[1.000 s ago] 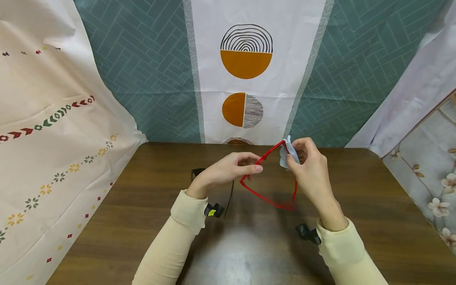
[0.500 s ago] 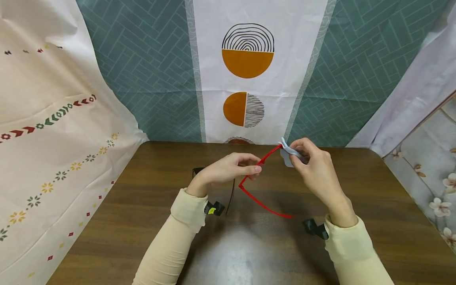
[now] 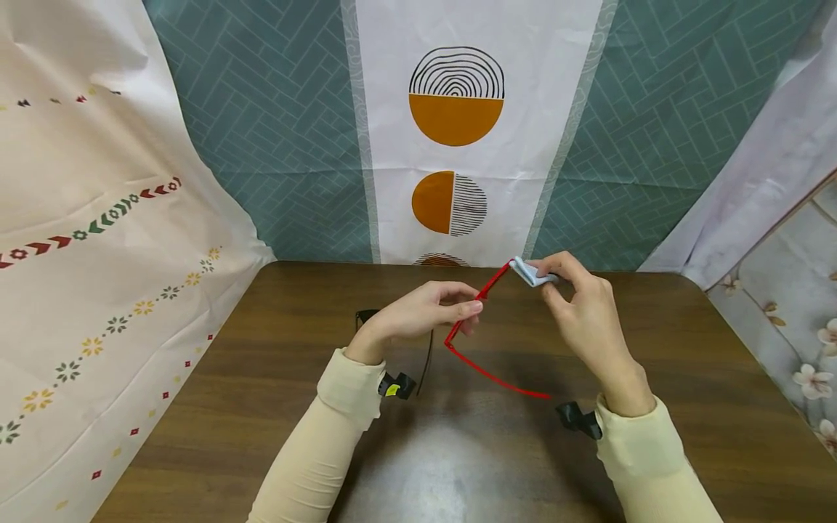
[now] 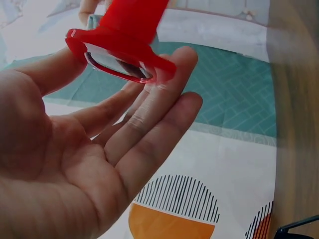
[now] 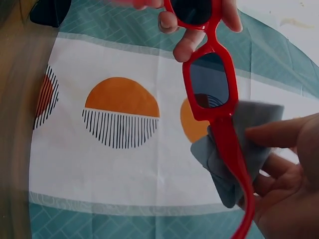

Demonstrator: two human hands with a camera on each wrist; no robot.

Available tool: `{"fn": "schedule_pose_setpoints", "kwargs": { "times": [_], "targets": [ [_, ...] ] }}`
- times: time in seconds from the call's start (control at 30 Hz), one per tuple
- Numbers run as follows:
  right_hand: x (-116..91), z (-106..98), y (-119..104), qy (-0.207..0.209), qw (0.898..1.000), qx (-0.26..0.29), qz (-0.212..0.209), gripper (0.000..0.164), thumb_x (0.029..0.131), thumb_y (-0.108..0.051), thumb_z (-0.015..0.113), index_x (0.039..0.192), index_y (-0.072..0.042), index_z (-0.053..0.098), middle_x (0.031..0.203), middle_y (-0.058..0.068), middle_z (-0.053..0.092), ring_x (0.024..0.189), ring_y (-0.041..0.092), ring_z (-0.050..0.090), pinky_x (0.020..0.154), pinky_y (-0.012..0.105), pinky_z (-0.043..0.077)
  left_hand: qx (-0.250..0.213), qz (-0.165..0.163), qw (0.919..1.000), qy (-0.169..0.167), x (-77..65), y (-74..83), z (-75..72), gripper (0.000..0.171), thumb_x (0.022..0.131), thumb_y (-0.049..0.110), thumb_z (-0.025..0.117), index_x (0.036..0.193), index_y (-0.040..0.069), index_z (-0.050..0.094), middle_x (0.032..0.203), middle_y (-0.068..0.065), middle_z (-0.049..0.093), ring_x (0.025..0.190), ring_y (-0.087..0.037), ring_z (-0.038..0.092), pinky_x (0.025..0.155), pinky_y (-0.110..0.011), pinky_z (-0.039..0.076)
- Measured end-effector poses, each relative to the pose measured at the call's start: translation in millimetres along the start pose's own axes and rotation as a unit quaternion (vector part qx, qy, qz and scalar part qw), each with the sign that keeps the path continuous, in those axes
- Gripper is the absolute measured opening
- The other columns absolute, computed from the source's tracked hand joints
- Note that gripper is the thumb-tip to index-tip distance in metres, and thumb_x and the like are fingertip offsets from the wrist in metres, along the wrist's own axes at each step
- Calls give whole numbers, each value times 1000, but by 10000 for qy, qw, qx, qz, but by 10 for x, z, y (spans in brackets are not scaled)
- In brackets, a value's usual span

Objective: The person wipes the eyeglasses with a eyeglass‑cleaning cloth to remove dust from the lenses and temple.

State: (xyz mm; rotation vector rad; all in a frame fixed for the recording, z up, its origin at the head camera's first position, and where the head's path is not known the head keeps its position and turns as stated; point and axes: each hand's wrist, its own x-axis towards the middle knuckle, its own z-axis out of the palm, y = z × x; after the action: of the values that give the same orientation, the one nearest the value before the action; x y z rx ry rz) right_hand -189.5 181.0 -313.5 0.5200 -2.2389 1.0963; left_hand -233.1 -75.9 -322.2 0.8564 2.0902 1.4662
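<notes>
Head cam above, fwd/dn; 2 wrist cams [image 3: 397,385] close, both share red sunglasses [image 5: 220,113].

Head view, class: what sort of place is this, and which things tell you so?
Probably an indoor tabletop spot set up for filming: a wooden table, a printed curtain hung behind it, and a small black camera worn at the right wrist.

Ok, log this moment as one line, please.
left hand: holds red sunglasses | right hand: pinches blue-grey cloth at one temple | black item, partly hidden behind left hand: on table
</notes>
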Motion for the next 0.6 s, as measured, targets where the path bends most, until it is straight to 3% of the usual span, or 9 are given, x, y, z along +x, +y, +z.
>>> {"fn": "schedule_pose_setpoints", "kwargs": {
  "times": [0.1,0.23,0.33,0.47,0.6],
  "targets": [
    [-5,-6,10,-177,9997,-52,-176,29,87,24,56,95,-4,62,123,9,75,106,24,68,79,11,44,-88,-11,10000,-22,9,2,7,32,108,24,59,129,2,63,108,-18,68,96,-27,74,93,-36,57],
    [-13,-37,21,-417,9978,-347,-369,30,87,22,54,94,-6,62,133,10,70,124,32,59,102,35,40,-170,47,9998,-46,11,16,17,32,108,23,59,130,0,63,110,-23,67,97,-29,74,94,-36,57],
    [-21,-62,14,-553,9960,-547,-433,24,89,14,58,93,-9,63,140,8,67,127,32,53,97,51,35,-124,113,9999,1,7,33,24,32,107,23,59,130,1,63,109,-23,67,99,-34,73,95,-34,56],
    [-20,-36,-15,-446,9962,-653,-373,9,97,-2,70,93,-8,64,137,8,69,118,29,61,86,34,43,0,213,9998,44,5,53,34,32,107,22,59,130,0,63,109,-22,69,99,-35,71,94,-34,56],
    [-30,41,-28,-120,9970,-696,-302,15,98,-5,72,100,-1,58,125,18,73,96,33,73,69,19,44,98,238,9997,33,1,64,54,32,106,20,62,131,0,63,109,-23,69,97,-28,73,95,-33,56]
  ]
}}
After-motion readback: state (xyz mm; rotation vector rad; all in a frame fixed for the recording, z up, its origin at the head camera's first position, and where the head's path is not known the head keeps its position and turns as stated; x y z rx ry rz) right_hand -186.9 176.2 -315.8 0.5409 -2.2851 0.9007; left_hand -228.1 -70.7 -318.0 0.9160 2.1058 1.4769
